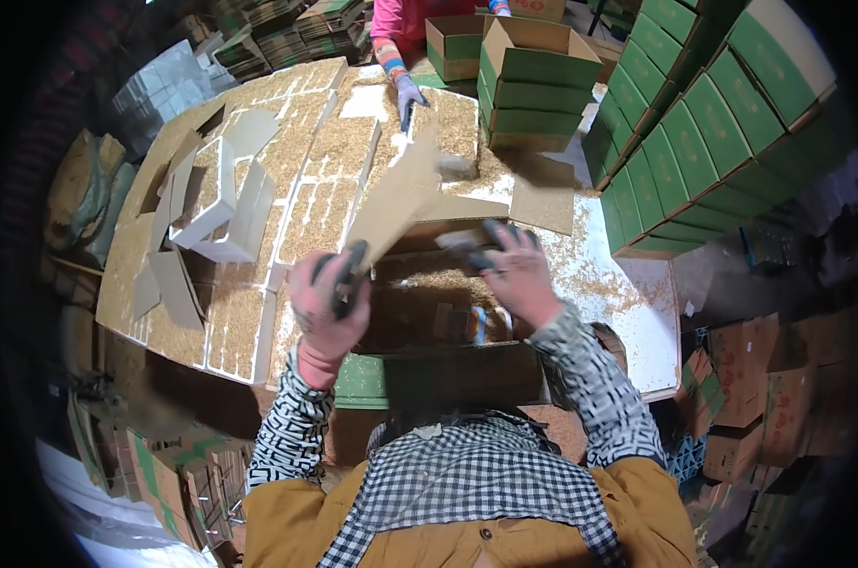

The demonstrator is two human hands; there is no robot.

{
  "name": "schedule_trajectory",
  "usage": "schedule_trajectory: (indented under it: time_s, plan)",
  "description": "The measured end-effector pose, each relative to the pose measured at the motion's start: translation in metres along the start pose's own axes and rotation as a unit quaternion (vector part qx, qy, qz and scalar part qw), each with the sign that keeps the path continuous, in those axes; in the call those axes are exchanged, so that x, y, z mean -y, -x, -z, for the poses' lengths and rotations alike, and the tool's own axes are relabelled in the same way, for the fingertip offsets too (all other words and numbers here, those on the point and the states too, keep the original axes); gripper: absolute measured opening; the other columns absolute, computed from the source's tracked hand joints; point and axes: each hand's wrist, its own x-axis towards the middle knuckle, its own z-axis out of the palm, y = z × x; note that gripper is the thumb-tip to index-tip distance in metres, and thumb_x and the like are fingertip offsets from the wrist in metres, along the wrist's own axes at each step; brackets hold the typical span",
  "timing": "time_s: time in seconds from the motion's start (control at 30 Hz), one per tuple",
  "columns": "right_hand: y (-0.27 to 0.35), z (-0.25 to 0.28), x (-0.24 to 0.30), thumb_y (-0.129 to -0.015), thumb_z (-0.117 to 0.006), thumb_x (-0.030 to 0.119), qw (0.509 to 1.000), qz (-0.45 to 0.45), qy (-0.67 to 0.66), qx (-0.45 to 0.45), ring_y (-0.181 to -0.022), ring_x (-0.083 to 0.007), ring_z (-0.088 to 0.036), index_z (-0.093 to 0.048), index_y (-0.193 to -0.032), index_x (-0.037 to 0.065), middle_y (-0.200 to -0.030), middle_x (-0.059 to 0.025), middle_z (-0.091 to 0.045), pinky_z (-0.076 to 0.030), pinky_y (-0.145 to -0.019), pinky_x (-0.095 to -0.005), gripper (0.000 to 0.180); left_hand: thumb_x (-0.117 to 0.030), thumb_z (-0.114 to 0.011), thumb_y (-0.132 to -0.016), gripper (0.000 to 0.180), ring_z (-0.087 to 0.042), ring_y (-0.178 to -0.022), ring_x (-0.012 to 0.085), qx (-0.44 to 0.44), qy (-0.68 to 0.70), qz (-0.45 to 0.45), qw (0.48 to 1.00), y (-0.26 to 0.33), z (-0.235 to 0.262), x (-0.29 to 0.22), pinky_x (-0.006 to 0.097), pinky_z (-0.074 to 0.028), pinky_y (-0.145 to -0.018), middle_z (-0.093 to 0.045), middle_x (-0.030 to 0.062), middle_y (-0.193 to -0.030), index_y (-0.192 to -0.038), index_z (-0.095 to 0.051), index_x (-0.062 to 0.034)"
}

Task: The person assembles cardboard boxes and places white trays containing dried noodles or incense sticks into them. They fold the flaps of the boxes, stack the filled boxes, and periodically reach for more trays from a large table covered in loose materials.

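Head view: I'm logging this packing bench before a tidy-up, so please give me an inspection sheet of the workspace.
Surface: white table strewn with tan granules.
Job's things: open cardboard box before the person; cardboard sheet lifted over it.
Clutter: white foam trays, loose cardboard pieces.
Grippers: left hand grips a dark tool and the sheet; right hand grips a blurred dark object.
Cables: nothing seen.
Surroundings: stacked green cartons; a co-worker's gloved hand on the far side.
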Motion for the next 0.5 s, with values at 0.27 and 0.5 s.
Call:
schedule_trajectory:
  time_s: [0.27,0.5]
  plan:
    - [0.202,0.007,-0.105,-0.08,-0.064,0.02,0.941,-0.318,-0.107,0.041,-0.114,-0.0396,-0.049,-0.053,-0.122,0.001,-0.121,-0.0259,-0.052,-0.041,-0.095,-0.0437,0.048,-0.018,-0.063,-0.076,0.028,-0.06,-0.082,0.0272,0.49,0.074,-0.103,0.862,0.066,-0.069,0.006,0.04,-0.046,-0.071,-0.059,0.0088,-0.088,-0.102,-0.058,-0.0088]
    - [0.138,0.045,-0.044,-0.077,-0.069,0.02,0.938,-0.239,-0.224,-0.113,-0.109,-0.0342,-0.054,-0.051,-0.124,0.002,-0.117,-0.022,-0.056,-0.044,-0.093,-0.0406,0.054,-0.027,-0.065,-0.083,0.067,-0.058,-0.099,0.0308,0.561,0.173,-0.038,0.809,0.035,-0.037,0.035,0.041,-0.046,-0.09,-0.056,0.0176,-0.111,-0.141,-0.034,-0.0096]
